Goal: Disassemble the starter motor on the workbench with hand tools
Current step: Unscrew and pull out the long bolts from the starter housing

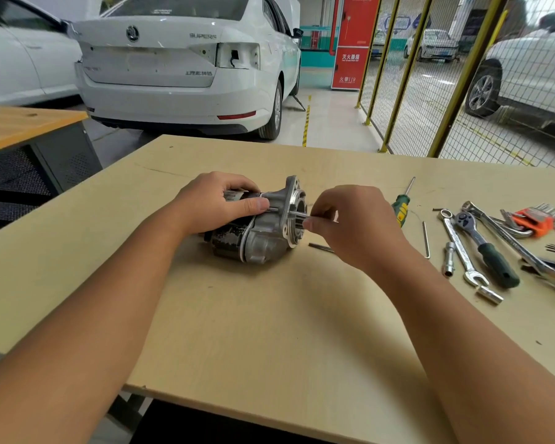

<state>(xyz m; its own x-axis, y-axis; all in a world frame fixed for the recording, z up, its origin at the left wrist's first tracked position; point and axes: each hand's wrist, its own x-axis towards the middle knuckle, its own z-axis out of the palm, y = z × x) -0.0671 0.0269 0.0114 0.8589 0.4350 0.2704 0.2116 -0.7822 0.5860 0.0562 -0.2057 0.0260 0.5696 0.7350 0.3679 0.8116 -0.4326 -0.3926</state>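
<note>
Steadying the starter motor [260,232] on the tabletop [269,331] with both forearms reaching in.

Left hand [212,203] wraps over the dark cylindrical body, thumb along its side — a closed grip on the housing. Right hand [350,219] has fingers curled, pinching a thin metal rod [297,214] — possibly a through-bolt — at the flanged aluminium end, with the motor lying on its side between the hands.

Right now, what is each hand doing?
Left hand: grips the starter motor.
Right hand: fingers pinch a thin metal rod.
</note>
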